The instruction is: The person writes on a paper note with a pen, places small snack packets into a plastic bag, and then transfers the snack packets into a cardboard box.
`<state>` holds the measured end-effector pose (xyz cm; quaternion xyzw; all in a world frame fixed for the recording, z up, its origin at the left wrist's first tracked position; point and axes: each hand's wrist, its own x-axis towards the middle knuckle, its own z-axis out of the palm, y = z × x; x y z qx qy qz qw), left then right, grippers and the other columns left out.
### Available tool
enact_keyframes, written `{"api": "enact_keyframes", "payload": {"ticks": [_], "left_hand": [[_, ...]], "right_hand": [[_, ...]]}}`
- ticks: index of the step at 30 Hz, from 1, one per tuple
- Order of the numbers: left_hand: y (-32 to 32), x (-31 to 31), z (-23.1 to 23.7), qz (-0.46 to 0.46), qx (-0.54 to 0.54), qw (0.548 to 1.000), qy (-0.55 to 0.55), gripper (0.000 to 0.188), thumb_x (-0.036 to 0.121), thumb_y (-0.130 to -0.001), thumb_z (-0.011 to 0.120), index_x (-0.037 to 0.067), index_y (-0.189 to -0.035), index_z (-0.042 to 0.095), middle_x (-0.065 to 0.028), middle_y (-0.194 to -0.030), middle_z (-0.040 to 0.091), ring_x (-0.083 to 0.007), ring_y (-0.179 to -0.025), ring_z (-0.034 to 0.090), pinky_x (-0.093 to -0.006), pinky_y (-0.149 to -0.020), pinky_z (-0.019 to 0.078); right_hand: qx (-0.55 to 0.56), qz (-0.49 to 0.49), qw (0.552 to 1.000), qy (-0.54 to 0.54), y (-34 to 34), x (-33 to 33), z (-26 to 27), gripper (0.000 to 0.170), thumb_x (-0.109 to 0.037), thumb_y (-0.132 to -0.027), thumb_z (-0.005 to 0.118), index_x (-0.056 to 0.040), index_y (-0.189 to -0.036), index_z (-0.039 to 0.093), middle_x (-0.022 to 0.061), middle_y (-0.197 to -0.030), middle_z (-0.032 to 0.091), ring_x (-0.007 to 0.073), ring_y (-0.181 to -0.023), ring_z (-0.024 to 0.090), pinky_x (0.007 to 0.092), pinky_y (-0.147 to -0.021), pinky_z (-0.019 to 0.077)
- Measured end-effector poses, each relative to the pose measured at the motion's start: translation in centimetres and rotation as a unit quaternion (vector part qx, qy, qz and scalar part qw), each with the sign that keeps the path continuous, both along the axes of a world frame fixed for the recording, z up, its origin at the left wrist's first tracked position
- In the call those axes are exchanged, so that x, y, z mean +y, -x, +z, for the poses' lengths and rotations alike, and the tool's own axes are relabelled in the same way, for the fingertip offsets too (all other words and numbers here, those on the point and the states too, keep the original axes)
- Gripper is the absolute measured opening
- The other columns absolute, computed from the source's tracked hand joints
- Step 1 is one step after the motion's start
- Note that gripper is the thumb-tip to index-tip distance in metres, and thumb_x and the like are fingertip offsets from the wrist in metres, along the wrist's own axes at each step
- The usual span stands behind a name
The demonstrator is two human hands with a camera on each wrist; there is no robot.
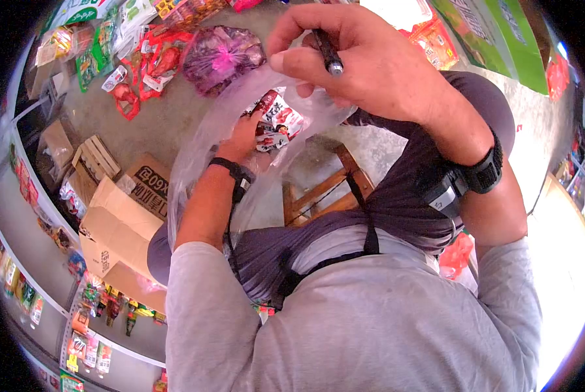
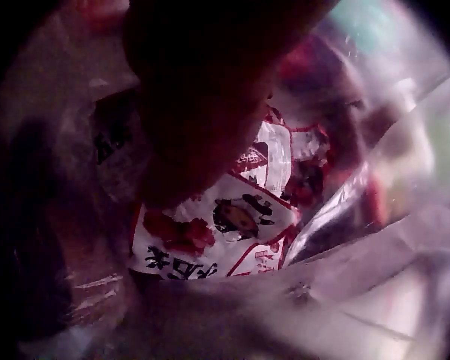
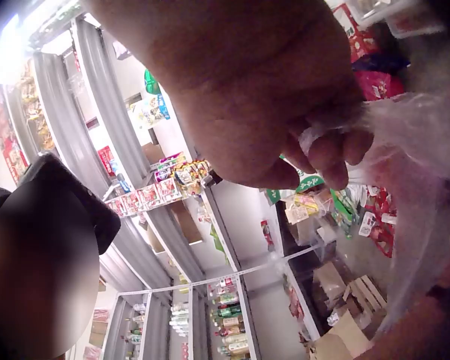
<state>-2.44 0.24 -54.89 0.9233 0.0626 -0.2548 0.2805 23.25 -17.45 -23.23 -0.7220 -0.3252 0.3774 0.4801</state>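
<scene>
My right hand [image 1: 377, 65] is raised and grips the rim of a clear plastic bag [image 1: 204, 140]. A black pen-like stick [image 1: 327, 52] with a silvery end sits between its fingers. In the right wrist view, the curled fingers [image 3: 334, 154] pinch the gathered plastic. My left hand [image 1: 243, 138] reaches inside the bag, fingers against red, white and black snack packets [image 1: 283, 121]. The left wrist view shows these packets [image 2: 210, 232] close up, partly hidden behind dark fingers [image 2: 202, 112]; I cannot tell if they grip a packet.
A knotted purple bag [image 1: 224, 59] and red packages [image 1: 155, 62] lie on the floor ahead. Below the clear bag is a wooden stool [image 1: 325, 189]. An opened cardboard box [image 1: 119, 225] stands at left, beside stocked shelves [image 1: 37, 268]. A green bag [image 1: 495, 39] is at upper right.
</scene>
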Motion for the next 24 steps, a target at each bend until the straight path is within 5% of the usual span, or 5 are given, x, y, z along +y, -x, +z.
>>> {"api": "enact_keyframes", "payload": {"ticks": [3,9,16,20,24], "left_hand": [[0.0,0.3,-1.5,-0.159,0.061,0.979,-0.113,0.025,0.017,-0.086,0.060,0.009,-0.108,0.068,-0.0192,-0.101,0.070,-0.0424,-0.098,0.065,-0.0526,-0.088,0.0504],[-2.5,0.0,1.7,-0.195,0.161,0.967,-0.024,0.038,0.027,-0.082,0.067,0.007,-0.114,0.070,-0.0223,-0.107,0.070,-0.0386,-0.102,0.067,-0.0492,-0.090,0.0517],[-7.7,-0.3,3.4,-0.052,0.170,0.983,0.038,0.050,0.031,-0.077,0.071,0.006,-0.120,0.069,-0.0248,-0.114,0.068,-0.0405,-0.105,0.066,-0.0464,-0.095,0.0511],[-5.8,-3.7,2.5,-0.093,0.183,0.976,0.074,0.055,0.033,-0.078,0.070,0.004,-0.125,0.066,-0.0259,-0.117,0.067,-0.0396,-0.107,0.066,-0.0459,-0.096,0.0511],[-1.2,-6.7,1.2,0.023,0.076,0.995,0.054,0.035,0.026,-0.084,0.062,0.004,-0.110,0.070,-0.0227,-0.103,0.070,-0.0382,-0.101,0.068,-0.0499,-0.088,0.0523]], "right_hand": [[-0.108,-0.010,0.994,-0.005,0.2,0.2,-2.5,0.021,-0.019,-0.083,0.067,-0.0056,-0.098,0.071,0.0143,-0.083,0.071,0.0257,-0.077,0.070,0.0361,-0.072,0.0547],[-0.114,-0.008,0.993,-0.012,0.4,-0.2,-3.1,0.023,-0.022,-0.081,0.069,-0.0073,-0.099,0.072,0.0142,-0.085,0.072,0.0276,-0.079,0.070,0.0367,-0.075,0.0550],[0.108,-0.014,0.994,0.021,-0.2,0.2,0.8,0.014,-0.013,-0.096,0.060,0.0003,-0.100,0.064,0.0020,-0.072,0.061,0.0074,-0.069,0.056,0.0259,-0.063,0.0445],[0.117,0.004,0.992,0.037,-0.7,0.0,1.0,0.014,-0.013,-0.096,0.062,0.0002,-0.100,0.064,0.0015,-0.071,0.061,0.0072,-0.068,0.055,0.0261,-0.062,0.0446],[0.161,0.008,0.985,0.060,-0.8,0.2,-0.7,0.016,-0.015,-0.096,0.064,0.0005,-0.099,0.064,0.0014,-0.072,0.062,0.0078,-0.068,0.056,0.0266,-0.063,0.0454]]}}
